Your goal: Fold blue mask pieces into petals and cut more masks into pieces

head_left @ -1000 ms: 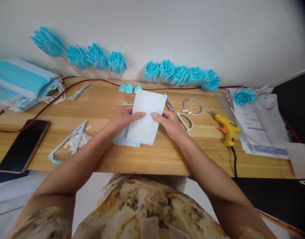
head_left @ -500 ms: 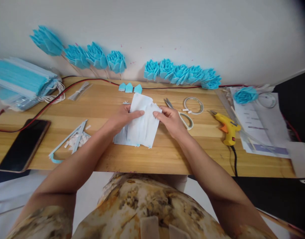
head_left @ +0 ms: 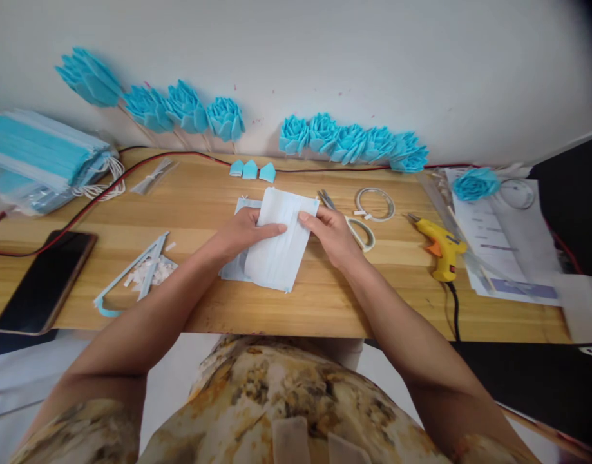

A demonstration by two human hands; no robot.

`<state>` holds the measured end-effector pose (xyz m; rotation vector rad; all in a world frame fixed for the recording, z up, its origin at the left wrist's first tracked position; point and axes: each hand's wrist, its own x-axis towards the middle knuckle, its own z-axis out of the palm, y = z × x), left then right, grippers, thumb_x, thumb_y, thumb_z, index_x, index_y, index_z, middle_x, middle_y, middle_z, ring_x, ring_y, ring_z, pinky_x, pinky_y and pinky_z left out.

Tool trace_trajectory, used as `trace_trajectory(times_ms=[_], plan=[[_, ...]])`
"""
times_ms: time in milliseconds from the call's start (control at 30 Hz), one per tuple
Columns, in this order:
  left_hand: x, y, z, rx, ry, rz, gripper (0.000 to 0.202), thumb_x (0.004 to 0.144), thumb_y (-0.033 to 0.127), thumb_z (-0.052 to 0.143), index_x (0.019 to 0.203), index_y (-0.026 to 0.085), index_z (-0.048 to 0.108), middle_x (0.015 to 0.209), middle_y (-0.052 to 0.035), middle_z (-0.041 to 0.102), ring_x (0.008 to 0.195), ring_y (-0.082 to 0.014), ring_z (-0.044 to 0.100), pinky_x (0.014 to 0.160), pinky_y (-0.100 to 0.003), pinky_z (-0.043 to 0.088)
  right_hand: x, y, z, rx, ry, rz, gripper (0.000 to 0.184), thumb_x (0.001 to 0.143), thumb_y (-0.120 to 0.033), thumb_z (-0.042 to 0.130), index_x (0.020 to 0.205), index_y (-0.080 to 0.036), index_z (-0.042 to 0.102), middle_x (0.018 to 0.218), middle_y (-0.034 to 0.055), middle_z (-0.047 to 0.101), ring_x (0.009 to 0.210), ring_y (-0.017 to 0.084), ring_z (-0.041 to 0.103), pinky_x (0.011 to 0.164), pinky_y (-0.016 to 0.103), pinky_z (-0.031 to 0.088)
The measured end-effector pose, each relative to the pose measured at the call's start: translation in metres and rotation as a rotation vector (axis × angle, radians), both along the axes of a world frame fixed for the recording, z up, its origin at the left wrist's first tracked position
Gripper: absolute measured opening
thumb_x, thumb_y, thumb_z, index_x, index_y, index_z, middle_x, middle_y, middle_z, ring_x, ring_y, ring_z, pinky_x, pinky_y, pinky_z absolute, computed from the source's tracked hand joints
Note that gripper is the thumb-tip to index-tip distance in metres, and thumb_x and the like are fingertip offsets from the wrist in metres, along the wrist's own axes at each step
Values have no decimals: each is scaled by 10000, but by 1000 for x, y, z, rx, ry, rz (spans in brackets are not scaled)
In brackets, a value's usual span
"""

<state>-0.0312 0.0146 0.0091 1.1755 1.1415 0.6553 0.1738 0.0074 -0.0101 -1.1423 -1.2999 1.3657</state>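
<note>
A pale blue-white face mask [head_left: 281, 248], without visible ear loops, is held up between both hands, tilted above the table. My left hand [head_left: 240, 232] pinches its left side, thumb on top and fingers hidden behind. My right hand [head_left: 332, 232] grips its upper right edge with the thumb in front. Under and left of it, partly covered, another flat mask piece [head_left: 235, 269] lies on the table. Scissors [head_left: 362, 233] lie just right of my right hand. Beyond the mask sit three small blue cut petals [head_left: 250, 170].
Blue fabric roses [head_left: 348, 143] stand along the wall. Left are a bag of masks [head_left: 39, 154], a phone [head_left: 47, 280], and cut strips [head_left: 153, 264] with white scraps. Right are a tape roll [head_left: 375, 205], a yellow glue gun [head_left: 440, 248] with its cord, and papers [head_left: 508, 245].
The mask, creased and spread in two overlapping parts before, now lies smooth and flatter between my hands. My left thumb has slid slightly to the right on it.
</note>
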Motion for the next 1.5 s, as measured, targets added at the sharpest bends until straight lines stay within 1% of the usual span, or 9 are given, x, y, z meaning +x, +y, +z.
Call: trace_trajectory(times_ms=[133,300,500,633,733,867,1000,1233,1500], plan=[[0,1,-3,20,-20,4,447,668,524,837,888,147,741,925,-102,773,778,-233,701,652,-318,546,1,1,-4,3,-10,-9,347,784,-555,739,841,-213,759,833,14,741,776,181,652,750,338,535],[-1,2,-6,23,-56,13,469,655,518,849,915,144,735,933,-106,769,777,-226,699,664,-322,551,-1,-1,1,-21,-2,12,341,755,-537,759,847,-209,767,854,24,762,794,191,670,755,347,543],[0,1,-2,43,-19,24,461,645,536,840,865,148,721,842,-76,744,698,-196,655,587,-284,500,-2,-2,1,-21,-36,39,299,745,-492,766,800,-198,756,812,22,756,772,197,668,740,348,536],[-1,2,-3,91,-13,51,411,695,538,792,802,155,686,750,-41,695,621,-157,593,535,-256,433,0,1,-4,5,-37,26,308,760,-486,756,865,-196,765,843,18,753,785,192,663,741,338,528],[-2,3,-4,98,-29,61,409,702,543,786,781,158,673,732,-31,680,600,-142,572,524,-246,414,2,2,-6,22,-41,19,307,774,-492,755,880,-205,765,849,11,747,783,186,658,736,330,525],[-1,2,-5,67,-39,66,421,676,544,814,794,159,693,756,-41,700,618,-150,595,541,-252,448,1,0,-3,8,-34,33,340,773,-522,752,880,-199,768,878,28,762,824,205,676,772,350,539],[0,2,-6,63,-37,4,441,658,538,839,844,154,725,815,-60,733,679,-177,640,584,-273,496,-2,-4,0,-29,-51,52,360,749,-528,776,861,-187,768,901,50,776,815,220,692,744,356,553],[-3,4,-9,67,-139,-26,419,706,495,836,949,163,756,895,-53,753,748,-169,660,645,-261,512,-2,-4,2,-24,-64,26,320,752,-482,771,851,-178,761,900,57,783,800,226,697,707,353,562],[-6,6,-8,37,-173,32,422,709,495,828,942,152,752,846,-41,737,668,-144,628,596,-239,479,-1,-3,2,-16,-64,5,273,762,-439,768,833,-175,761,848,32,775,751,201,682,699,333,533]])
